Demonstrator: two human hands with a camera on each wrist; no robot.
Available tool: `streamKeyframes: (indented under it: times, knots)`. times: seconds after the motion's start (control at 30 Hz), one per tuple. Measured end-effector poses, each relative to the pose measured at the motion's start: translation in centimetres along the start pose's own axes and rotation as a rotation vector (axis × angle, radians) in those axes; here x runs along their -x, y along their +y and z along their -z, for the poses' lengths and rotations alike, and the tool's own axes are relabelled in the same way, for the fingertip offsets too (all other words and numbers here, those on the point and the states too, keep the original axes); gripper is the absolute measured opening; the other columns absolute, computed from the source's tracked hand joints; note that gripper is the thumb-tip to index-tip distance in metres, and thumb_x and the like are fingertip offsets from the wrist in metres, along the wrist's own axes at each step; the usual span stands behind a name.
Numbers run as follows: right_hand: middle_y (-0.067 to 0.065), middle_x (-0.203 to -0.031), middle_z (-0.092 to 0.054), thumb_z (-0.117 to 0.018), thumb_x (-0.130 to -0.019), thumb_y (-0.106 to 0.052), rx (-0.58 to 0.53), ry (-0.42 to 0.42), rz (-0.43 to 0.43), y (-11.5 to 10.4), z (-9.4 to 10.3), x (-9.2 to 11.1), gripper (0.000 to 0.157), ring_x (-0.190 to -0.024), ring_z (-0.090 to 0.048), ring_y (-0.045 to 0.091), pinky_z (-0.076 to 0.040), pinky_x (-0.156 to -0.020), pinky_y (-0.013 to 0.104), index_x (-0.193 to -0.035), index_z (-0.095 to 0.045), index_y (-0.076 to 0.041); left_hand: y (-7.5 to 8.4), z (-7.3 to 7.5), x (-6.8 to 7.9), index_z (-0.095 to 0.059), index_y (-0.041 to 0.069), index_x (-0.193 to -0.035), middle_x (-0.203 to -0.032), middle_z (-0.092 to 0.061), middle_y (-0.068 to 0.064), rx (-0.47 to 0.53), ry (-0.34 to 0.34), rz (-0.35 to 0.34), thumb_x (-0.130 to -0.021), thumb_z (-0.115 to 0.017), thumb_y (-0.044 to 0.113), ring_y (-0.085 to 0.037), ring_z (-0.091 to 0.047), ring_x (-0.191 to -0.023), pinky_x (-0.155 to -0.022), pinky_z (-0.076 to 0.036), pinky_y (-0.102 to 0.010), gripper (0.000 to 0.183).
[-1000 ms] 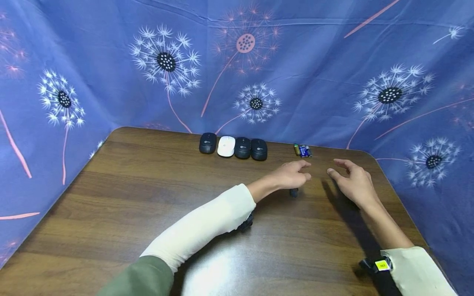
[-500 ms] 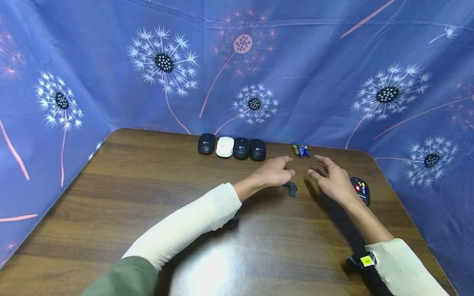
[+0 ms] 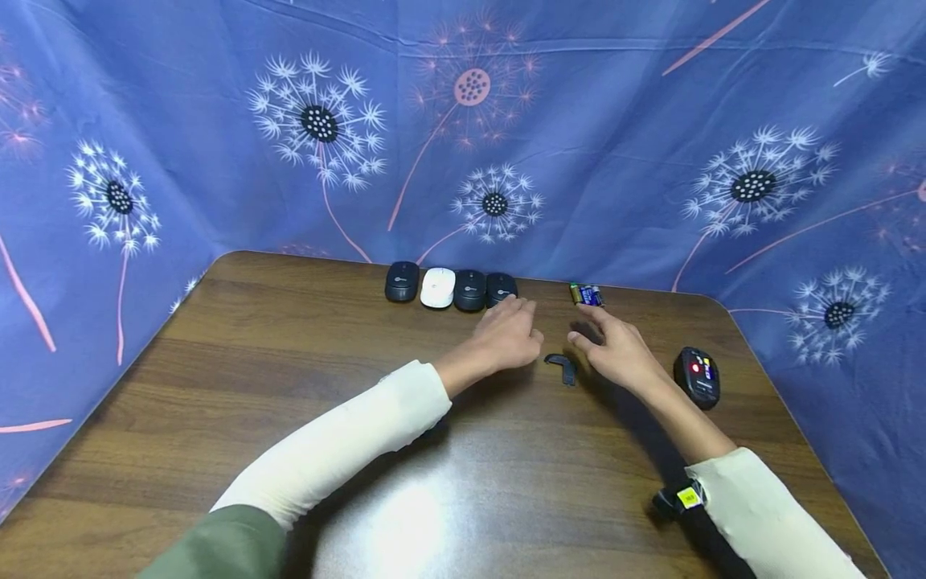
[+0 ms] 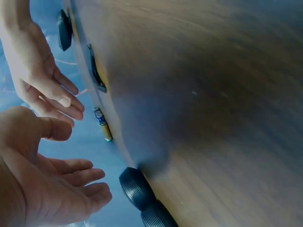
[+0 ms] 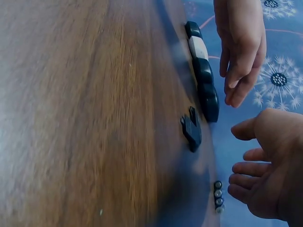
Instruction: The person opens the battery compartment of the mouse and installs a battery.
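My left hand reaches over the table with relaxed fingers and holds nothing. Its fingertips overlap the rightmost black mouse in the head view. Loosely spread, my right hand is also without anything in its grasp, thumb apart from the fingers. Between the two hands lies a small curved black plastic piece, like a mouse cover; its notched shape shows in the right wrist view. Just beyond the right fingertips several batteries sit side by side. Right of that hand, a black mouse lies bottom up, a red light glowing on it.
A white mouse and two more black mice, one at the row's left end, line the back edge of the wooden table. Behind the table hangs a blue dandelion-print cloth. Each wrist wears a camera.
Both hands have shifted left, the left one toward the row of mice. The curved black piece and the upturned mouse, earlier mostly covered by the hands, now show fully.
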State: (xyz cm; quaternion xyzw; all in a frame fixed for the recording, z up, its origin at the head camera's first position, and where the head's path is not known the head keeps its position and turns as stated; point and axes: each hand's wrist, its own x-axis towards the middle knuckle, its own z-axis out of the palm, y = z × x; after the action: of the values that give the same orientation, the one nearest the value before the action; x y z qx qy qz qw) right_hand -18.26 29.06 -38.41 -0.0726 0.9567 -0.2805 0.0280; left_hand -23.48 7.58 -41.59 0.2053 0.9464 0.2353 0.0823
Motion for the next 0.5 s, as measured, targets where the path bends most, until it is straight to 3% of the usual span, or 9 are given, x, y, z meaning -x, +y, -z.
streamKeyframes:
  times: [0.17,0.37,0.5]
  knots:
    - [0.028,-0.171,-0.052,-0.065,-0.115,-0.031,0.019,-0.047,0.054,-0.8,-1.0,-0.5,0.066,-0.158,-0.049,0.054,-0.045,-0.129,0.073,-0.171,-0.045,-0.003,-1.3,-0.1,0.1,-0.036,0.005,-0.176,-0.187,-0.031,-0.014,-0.006,-0.017,0.028,-0.111,-0.051,0.033,-0.030,-0.018,-0.178,-0.149,-0.013,-0.044,0.072]
    - [0.028,-0.177,-0.043,-0.065,-0.115,-0.031,0.056,-0.119,0.141,-1.7,-2.3,-1.5,0.070,-0.164,-0.041,0.051,-0.038,-0.134,0.071,-0.173,-0.040,-0.001,-1.1,1.8,1.6,-0.028,0.001,-0.177,-0.188,-0.022,-0.019,-0.076,-0.028,0.072,-0.111,-0.053,0.033,-0.032,-0.014,-0.179,-0.149,-0.013,-0.047,0.077]
    - [0.029,-0.180,-0.036,-0.065,-0.116,-0.031,0.083,-0.150,0.183,-2.1,-2.9,-2.4,0.073,-0.167,-0.036,0.050,-0.033,-0.138,0.070,-0.174,-0.036,0.001,-1.6,2.3,1.8,-0.020,0.002,-0.179,-0.190,-0.015,-0.018,-0.121,-0.042,0.092,-0.112,-0.049,0.036,-0.033,-0.009,-0.179,-0.149,-0.011,-0.046,0.081]
